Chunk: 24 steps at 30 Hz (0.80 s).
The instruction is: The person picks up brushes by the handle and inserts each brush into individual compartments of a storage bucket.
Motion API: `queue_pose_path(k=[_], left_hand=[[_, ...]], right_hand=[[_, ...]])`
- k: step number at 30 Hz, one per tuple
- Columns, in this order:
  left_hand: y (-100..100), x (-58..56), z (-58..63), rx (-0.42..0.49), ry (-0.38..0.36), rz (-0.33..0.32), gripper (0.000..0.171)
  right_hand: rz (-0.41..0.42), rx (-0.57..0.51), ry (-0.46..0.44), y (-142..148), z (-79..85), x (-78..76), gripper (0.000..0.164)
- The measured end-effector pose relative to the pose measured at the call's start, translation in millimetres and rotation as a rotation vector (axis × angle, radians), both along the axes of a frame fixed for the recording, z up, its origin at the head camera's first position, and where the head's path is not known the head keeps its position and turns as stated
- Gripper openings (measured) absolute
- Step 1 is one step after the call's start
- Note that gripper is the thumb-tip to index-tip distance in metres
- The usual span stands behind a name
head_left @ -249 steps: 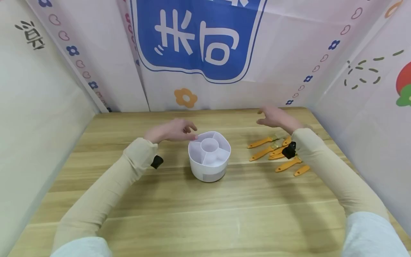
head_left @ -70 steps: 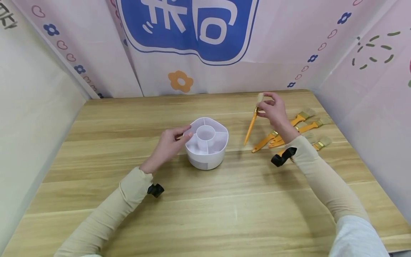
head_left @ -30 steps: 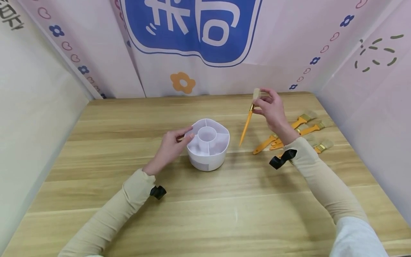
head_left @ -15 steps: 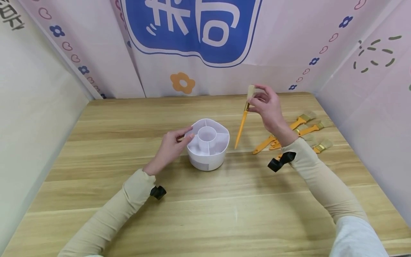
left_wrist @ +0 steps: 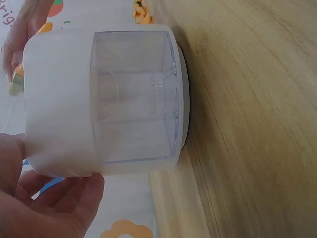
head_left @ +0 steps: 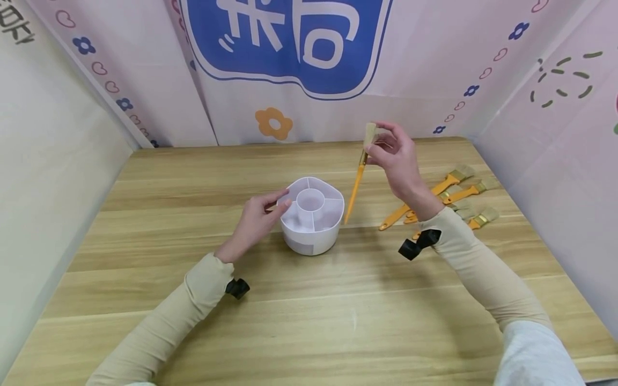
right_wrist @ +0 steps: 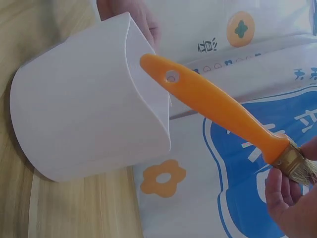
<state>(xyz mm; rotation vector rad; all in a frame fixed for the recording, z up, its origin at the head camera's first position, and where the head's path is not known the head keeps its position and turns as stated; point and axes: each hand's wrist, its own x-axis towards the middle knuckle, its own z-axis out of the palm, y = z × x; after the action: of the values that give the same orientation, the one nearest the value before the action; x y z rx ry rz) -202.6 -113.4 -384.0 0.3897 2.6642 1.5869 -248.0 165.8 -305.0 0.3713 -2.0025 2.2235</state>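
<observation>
A white round desk organizer (head_left: pixel 309 242) with a central cup and divided compartments stands upright on the wooden table. My left hand (head_left: pixel 255 222) grips its left rim, thumb over the edge and fingers against the outer wall. A clear window (left_wrist: pixel 133 99) in that wall shows in the left wrist view. My right hand (head_left: pixel 399 163) pinches a flat paintbrush (head_left: pixel 355 187) near the metal band and bristles. The brush's orange handle (right_wrist: pixel 208 101) points down, its holed tip close to the organizer's right rim. In the head view, the compartments hold nothing visible.
Several more orange-handled paintbrushes (head_left: pixel 396 216) lie in an overlapping pile on the right of the table (head_left: pixel 309 321), partly behind my right wrist. Printed cloth walls (head_left: pixel 405 107) enclose the table at the back and both sides.
Earlier my right hand was over the pile with no brush visible in it. It now holds a brush and has moved left with it, towards the organizer. My left hand has settled on the rim.
</observation>
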Motion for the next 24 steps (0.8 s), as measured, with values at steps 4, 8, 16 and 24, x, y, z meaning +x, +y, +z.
queue_pose_path(k=[4, 8, 16, 24], left_hand=[[1.1, 0.3, 1.1, 0.008, 0.007, 0.000, 0.043], [1.8, 1.8, 2.0, 0.000, 0.023, 0.004, 0.043], [1.7, 3.0, -0.2, 0.002, 0.027, 0.009, 0.042], [2.1, 2.7, 1.0, 0.005, 0.025, 0.017, 0.042]], right_hand=[[-0.008, -0.023, 0.036, -5.0, 1.8, 3.1, 0.041], [-0.020, -0.076, 0.074, -12.7, 1.5, 4.4, 0.040], [-0.013, -0.088, 0.170, -28.1, -3.6, 7.1, 0.043], [-0.022, 0.013, 0.279, -38.8, -6.7, 18.2, 0.046]])
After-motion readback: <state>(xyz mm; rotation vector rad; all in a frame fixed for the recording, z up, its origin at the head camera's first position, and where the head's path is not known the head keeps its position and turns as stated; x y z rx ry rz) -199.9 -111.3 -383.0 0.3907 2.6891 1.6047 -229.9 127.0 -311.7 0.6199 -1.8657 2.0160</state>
